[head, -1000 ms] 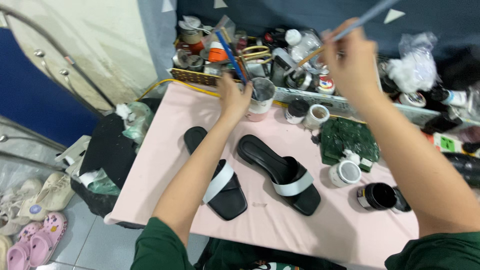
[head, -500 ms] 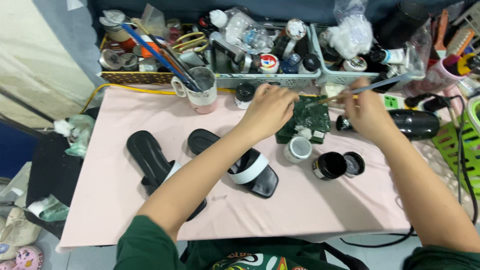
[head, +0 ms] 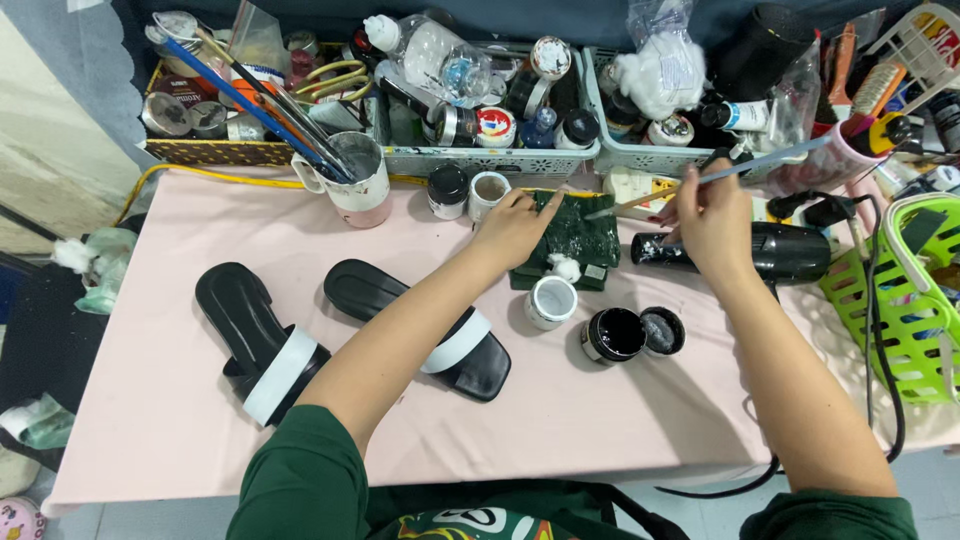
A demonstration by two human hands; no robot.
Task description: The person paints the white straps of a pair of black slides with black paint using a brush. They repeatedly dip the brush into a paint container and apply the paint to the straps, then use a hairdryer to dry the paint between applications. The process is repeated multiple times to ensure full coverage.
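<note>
Head view: the right hand point(head: 712, 215) pinches a thin blue-handled brush point(head: 715, 176), whose tip has come down from the air onto the dark green palette point(head: 580, 235) near the desk's far edge. The left hand point(head: 515, 225), which reached toward the mug point(head: 355, 185) a second ago, now lies fingers spread on the palette's left side, steadying it. So paint loading looks under way. Just beside it sit a small white jar point(head: 550, 302) and an open glossy black pot point(head: 612, 334); two matte black sandals point(head: 340, 335) with white straps lie at the left of the pink desk point(head: 150, 440).
</note>
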